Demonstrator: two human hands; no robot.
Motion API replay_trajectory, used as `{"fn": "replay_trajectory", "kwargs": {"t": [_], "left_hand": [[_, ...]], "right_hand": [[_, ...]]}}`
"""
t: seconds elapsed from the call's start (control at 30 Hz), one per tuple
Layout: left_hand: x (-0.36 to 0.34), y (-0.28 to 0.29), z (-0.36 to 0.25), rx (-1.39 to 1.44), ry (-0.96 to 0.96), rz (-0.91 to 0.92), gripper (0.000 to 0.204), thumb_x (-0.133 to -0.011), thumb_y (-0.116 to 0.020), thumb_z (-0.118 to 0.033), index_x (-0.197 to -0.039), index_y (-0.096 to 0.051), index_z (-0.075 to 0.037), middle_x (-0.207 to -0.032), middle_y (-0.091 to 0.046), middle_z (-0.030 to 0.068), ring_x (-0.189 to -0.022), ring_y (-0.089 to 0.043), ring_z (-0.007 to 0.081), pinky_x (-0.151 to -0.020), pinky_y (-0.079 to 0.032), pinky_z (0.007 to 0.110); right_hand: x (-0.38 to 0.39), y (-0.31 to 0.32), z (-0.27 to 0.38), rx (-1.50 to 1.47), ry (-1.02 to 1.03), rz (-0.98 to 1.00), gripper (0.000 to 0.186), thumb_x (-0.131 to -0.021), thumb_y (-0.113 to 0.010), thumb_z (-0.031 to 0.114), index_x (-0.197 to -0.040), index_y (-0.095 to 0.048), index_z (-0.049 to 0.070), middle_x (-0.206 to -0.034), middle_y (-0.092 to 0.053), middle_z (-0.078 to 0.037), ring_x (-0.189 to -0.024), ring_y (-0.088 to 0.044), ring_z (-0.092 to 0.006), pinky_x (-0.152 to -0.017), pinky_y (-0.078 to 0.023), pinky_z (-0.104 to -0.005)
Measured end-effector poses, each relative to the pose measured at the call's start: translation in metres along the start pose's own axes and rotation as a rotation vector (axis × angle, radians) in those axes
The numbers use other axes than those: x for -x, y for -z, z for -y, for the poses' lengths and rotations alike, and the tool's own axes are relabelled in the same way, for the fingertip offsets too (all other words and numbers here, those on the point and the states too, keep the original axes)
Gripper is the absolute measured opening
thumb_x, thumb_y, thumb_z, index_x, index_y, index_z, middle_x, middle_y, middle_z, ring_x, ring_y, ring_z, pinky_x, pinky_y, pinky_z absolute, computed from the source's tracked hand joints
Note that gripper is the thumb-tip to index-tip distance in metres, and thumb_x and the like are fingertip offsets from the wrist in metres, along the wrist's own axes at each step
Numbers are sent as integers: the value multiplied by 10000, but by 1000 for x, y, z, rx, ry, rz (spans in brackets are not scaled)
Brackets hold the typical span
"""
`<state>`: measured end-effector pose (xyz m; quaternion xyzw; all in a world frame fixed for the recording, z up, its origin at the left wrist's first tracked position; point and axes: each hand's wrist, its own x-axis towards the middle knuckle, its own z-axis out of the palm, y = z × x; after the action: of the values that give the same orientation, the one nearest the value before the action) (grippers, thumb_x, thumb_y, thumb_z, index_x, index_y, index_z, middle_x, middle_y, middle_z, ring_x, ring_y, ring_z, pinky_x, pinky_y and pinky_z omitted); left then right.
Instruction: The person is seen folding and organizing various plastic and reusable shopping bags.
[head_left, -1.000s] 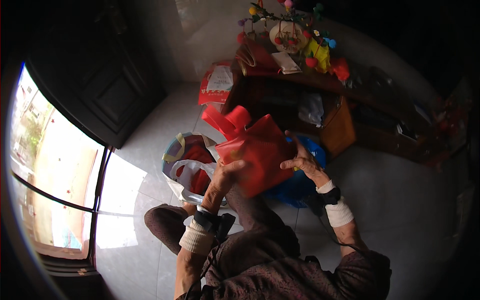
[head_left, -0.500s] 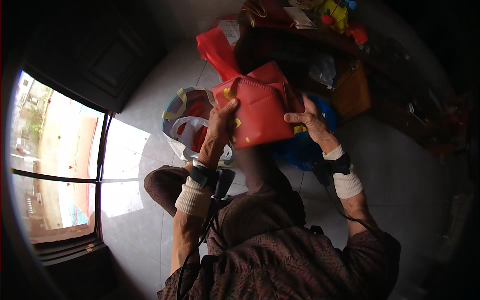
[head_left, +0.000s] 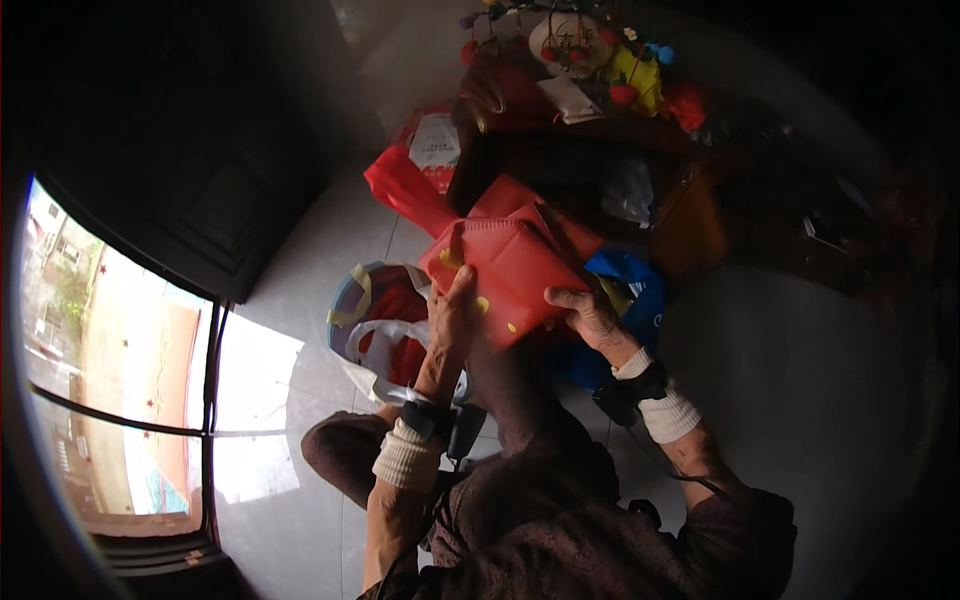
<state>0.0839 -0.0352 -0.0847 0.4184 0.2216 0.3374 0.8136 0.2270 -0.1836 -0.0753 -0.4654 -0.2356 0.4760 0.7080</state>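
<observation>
A folded red bag (head_left: 510, 270) with yellow prints and a stitched edge is held up in front of me. Its red strap (head_left: 412, 195) sticks out toward the upper left. My left hand (head_left: 452, 325) grips its left edge, thumb on top and fingers hidden beneath. At the right edge, my right hand (head_left: 597, 322) is closed on the folded bag with its thumb across the top. Behind my left hand a round, open bag (head_left: 347, 320) stands on the floor, holding red and white stuff. Partly hidden beside my right hand lies a blue plastic bag (head_left: 640, 290).
A dark wooden cabinet (head_left: 510, 155) stands ahead, topped with a cream pouch (head_left: 570, 100) and colourful ornaments (head_left: 640, 80). One brown door (head_left: 690, 225) is swung out. A bright glass door (head_left: 130, 350) is at the left, and my bent leg (head_left: 345, 445) is below the bags.
The view has tilted up, showing more of the cabinet top. My right hand, earlier spread at the bag's right edge, has closed onto it. The bag has turned slightly clockwise.
</observation>
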Motion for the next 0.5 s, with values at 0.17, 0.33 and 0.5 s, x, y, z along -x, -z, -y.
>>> {"fn": "replay_trajectory", "kwargs": {"t": [0.17, 0.33, 0.5], "left_hand": [[2, -6, 0, -143, 121, 59, 403, -921, -509, -345, -1184, -484, -41, -945, -585, 25, -791, -538, 100, -714, -446, 238], [-2, 20, 16, -908, -206, 32, 400, -804, -623, -275, -1119, -529, -47, -900, -602, 149, -876, -590, 360, -766, -474, 389], [-6, 31, 64, -1511, -469, 119, 257, -776, -627, -262, -987, -613, -115, -984, -548, 135, -927, -527, 358, -768, -447, 446]], "right_hand": [[-5, -7, 30, 234, 107, -150, 466, -733, -734, 243, -1100, -524, 46, -992, -581, -62, -717, -605, -143, -434, -490, -246], [-58, -7, 89, 781, 357, -358, 471, -783, -691, 344, -1055, -517, 1, -898, -577, -109, -684, -598, -178, -538, -503, -269], [-162, 19, 147, 1457, 1152, -326, 221, -851, -595, 221, -874, -576, 2, -715, -581, -182, -612, -584, -331, -558, -473, -378]]}}
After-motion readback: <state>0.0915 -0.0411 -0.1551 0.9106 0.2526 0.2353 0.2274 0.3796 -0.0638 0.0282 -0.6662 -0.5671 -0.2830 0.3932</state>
